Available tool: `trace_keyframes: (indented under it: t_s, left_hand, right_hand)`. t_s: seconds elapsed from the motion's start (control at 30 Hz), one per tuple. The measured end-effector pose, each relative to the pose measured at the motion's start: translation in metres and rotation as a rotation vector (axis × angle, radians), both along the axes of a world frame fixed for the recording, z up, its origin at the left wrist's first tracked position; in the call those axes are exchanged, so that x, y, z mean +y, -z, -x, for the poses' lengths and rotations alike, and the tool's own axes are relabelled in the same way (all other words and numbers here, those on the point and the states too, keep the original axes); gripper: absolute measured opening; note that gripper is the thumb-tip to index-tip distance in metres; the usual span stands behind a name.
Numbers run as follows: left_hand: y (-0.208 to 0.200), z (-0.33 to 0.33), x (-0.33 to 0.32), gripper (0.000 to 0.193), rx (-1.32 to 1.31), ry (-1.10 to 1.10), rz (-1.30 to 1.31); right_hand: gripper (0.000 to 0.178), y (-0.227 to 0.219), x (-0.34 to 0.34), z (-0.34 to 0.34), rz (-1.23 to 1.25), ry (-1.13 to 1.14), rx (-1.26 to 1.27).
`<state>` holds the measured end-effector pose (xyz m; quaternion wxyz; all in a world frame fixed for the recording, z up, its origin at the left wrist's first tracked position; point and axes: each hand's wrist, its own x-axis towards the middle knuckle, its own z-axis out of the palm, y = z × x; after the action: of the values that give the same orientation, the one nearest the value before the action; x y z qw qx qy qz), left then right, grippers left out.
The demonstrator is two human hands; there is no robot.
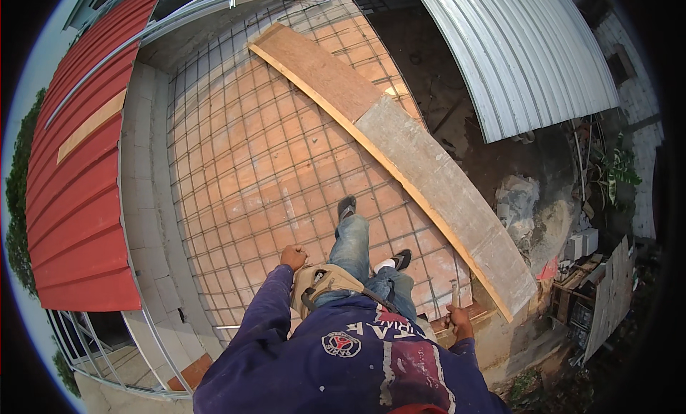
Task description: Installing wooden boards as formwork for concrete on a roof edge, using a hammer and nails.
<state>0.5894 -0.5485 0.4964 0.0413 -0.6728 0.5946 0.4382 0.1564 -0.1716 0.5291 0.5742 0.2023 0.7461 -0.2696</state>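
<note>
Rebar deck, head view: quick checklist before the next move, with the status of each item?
1. Right hand closed around the tool: ok.
2. Left hand free of tools: cannot tell; fingers curled beside the tan pouch, nothing visible in them.
3. Gloves on: not ok, both hands bare.
4. Left shoe and right shoe planted firmly on the rebar grid: cannot tell.
5. Long board fastened down: cannot tell, no fixings discernible.

I register bright daylight across the deck; beyond its right edge, deep shade darkens the ground. Fisheye distortion bows the red roof; black vignetting masks the frame's corners.
</note>
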Motion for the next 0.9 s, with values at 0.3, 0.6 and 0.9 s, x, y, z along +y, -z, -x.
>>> trace_keyframes:
  t_s: [0.3,0.6,0.9]
  left_hand:
    - [0.015,-0.040,-0.100,0.011,0.169,-0.458,-0.156]
    - [0.008,-0.057,-0.289,0.014,0.320,-0.674,-0.057]
    - [-0.033,-0.066,-0.428,0.018,0.538,-0.690,-0.068]
  right_hand:
    - [0.022,0.002,-0.106,-0.019,-0.213,-0.142,-0.004]
    - [0.016,-0.032,-0.369,-0.023,-0.056,-0.272,0.122]
    - [0.021,-0.055,-0.648,-0.003,0.001,-0.843,0.187]
